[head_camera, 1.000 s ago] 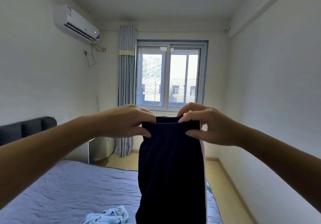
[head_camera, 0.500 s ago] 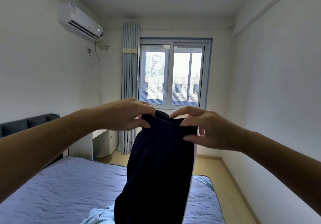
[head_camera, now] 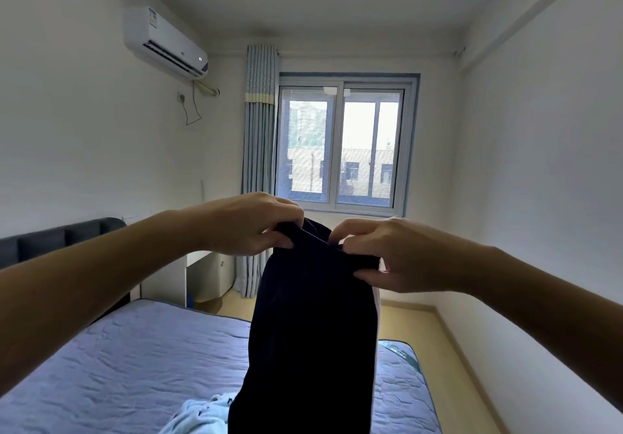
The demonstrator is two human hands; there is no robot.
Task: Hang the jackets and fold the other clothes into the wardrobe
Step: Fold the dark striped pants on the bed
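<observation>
A dark navy garment (head_camera: 313, 332) with a thin white stripe down its right edge hangs in front of me, above the bed. My left hand (head_camera: 249, 224) pinches the left end of its top edge. My right hand (head_camera: 387, 255) grips the right end of the same edge, slightly lower, so the edge slants down to the right. The cloth's lower end runs out of view at the bottom. A crumpled light blue garment (head_camera: 199, 415) lies on the bed below, partly hidden by the dark cloth. No wardrobe is in view.
A bed with a lilac quilted cover (head_camera: 128, 366) fills the lower left, with a dark headboard (head_camera: 57, 238) against the left wall. A white desk (head_camera: 188, 272) stands beyond it by the curtain (head_camera: 258, 170). A strip of floor (head_camera: 448, 359) runs along the right wall.
The view has tilted and turned a little to the left. The garment's top edge has gone from level to slanted, with my right hand lower, and the cloth has swung.
</observation>
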